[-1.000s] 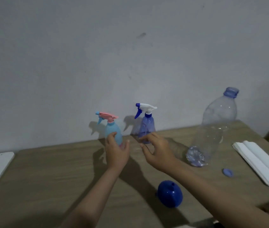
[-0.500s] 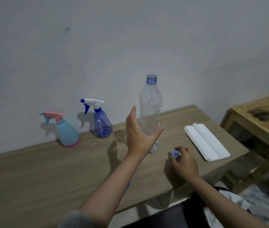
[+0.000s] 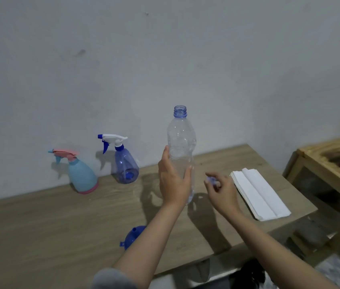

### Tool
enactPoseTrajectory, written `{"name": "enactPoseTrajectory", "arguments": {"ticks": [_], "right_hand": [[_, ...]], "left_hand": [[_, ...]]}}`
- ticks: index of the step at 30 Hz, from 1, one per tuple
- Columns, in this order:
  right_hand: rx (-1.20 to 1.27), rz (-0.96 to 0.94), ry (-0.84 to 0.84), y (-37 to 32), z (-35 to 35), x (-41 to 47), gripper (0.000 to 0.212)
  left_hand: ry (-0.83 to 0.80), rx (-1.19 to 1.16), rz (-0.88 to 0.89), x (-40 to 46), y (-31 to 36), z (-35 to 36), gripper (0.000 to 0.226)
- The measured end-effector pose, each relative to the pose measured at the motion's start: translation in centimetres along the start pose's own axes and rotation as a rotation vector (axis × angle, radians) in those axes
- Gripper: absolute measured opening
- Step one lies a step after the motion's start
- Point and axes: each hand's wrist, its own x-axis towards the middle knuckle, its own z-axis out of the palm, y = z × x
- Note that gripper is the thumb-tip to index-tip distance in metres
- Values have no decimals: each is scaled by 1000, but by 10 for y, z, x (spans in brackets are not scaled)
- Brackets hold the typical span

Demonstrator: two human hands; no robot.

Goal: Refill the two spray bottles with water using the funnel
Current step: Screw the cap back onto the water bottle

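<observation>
Table (image 3: 40,226) wooden, against grey wall (image 3: 165,59); stool (image 3: 331,163) beside.

A light blue spray bottle (image 3: 82,176) with a pink trigger head and pink base stands upright at the back of the tabletop (image 3: 40,226), just left of a translucent blue spray bottle (image 3: 125,167) with a white and blue trigger head, also upright. To their right stands an uncapped clear water bottle (image 3: 181,147) that looks empty. A dark blue funnel (image 3: 132,236) lies near the front edge, partly hidden by a forearm.
</observation>
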Motion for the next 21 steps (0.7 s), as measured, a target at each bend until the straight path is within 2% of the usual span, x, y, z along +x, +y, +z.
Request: {"name": "enactPoseTrajectory", "arguments": {"ticks": [4, 7, 10, 14, 21], "right_hand": [[479, -123, 172, -86, -24, 36, 24], [624, -245, 173, -136, -34, 60, 21], [562, -340, 109, -161, -28, 78, 18], [446, -335, 8, -165, -10, 90, 15], [445, -352, -5, -157, 1, 94, 13]], "left_hand": [[15, 14, 0, 0, -2, 1, 86], [25, 38, 1, 1, -3, 2, 85], [16, 46, -5, 1, -2, 3, 83], [14, 38, 10, 1, -1, 4, 83], [8, 27, 2, 2, -2, 4, 83]]}}
